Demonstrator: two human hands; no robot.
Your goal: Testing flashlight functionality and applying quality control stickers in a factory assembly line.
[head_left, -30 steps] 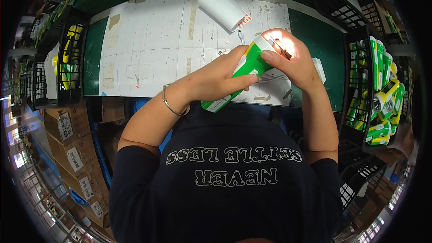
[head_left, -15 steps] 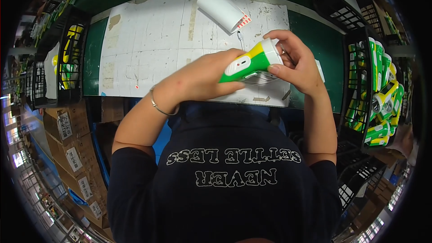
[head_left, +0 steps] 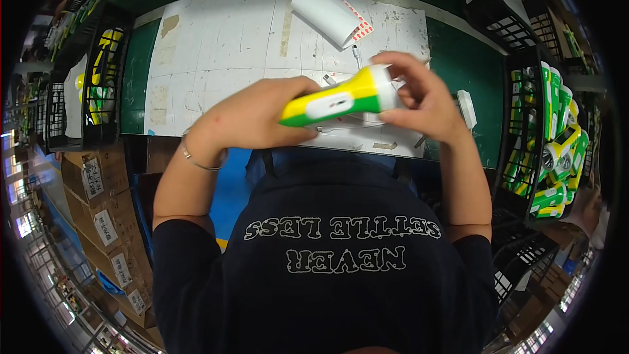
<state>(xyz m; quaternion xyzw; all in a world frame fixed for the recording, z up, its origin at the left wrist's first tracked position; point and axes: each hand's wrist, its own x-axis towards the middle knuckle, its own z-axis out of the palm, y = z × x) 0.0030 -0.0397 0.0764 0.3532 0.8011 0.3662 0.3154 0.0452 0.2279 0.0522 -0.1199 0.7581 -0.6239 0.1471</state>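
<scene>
A green and yellow flashlight (head_left: 337, 101) with a white head is held level between both hands above the white work surface. My left hand (head_left: 265, 111) is wrapped round its narrow tail end. At the wide white head, my right hand (head_left: 422, 95) grips the rim with thumb below and fingers above. A switch panel in white faces up on the body. Behind the flashlight lie a cable with a white plug (head_left: 356, 54) and another small plug (head_left: 329, 79). The flashlight's front face is turned toward my right palm and hidden.
A curled white sheet with red marks (head_left: 327, 18) lies at the back of the table. Right of my right hand is a white block-shaped piece (head_left: 466, 109). Black crates with flashlights stand at the right (head_left: 534, 137) and left (head_left: 103, 85). Cardboard boxes (head_left: 105, 210) are stacked lower left.
The flashlight and my left hand have shifted left, and the flashlight has come nearer to level and rolled, showing more yellow. My right hand still grips its head. The white piece at right shows more.
</scene>
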